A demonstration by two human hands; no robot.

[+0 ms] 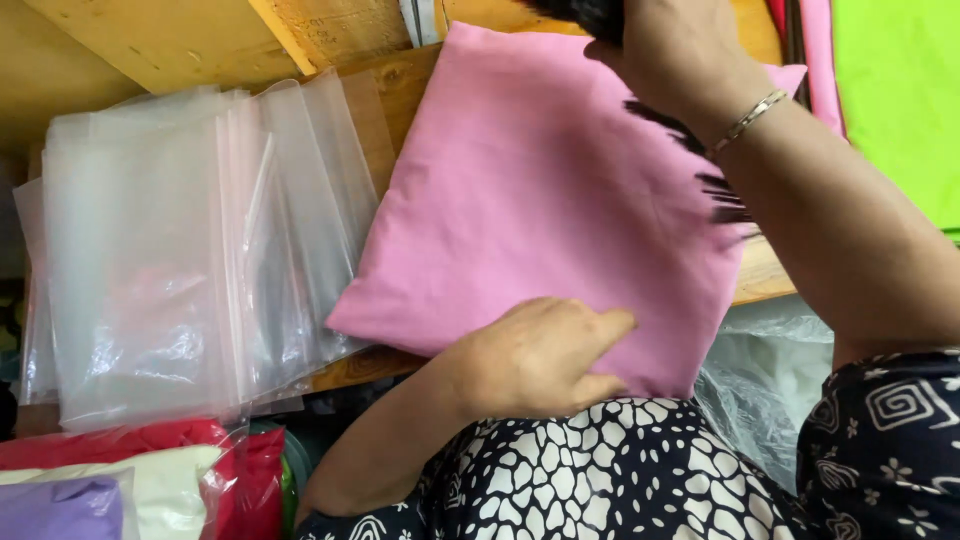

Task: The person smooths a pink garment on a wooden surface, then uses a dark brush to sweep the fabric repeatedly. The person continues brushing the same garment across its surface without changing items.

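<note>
The person wears a short-sleeved black garment (640, 480) printed with white pebble shapes, spirals and small flowers. A thin metal bracelet (748, 120) circles the right wrist; both forearms are bare.

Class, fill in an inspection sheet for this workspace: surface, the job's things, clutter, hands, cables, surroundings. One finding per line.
Surface: wooden bench, mostly covered.
Job's things: pink folded cloth lying flat on the bench.
Clutter: stack of clear plastic bags beside the cloth; bagged red, white and purple cloths below it.
Hands: left hand rests flat on the cloth's near edge; right hand is raised at the far corner, its grip on a dark bristled brush.
Cables: nothing seen.
Surroundings: green fabric at right.
</note>
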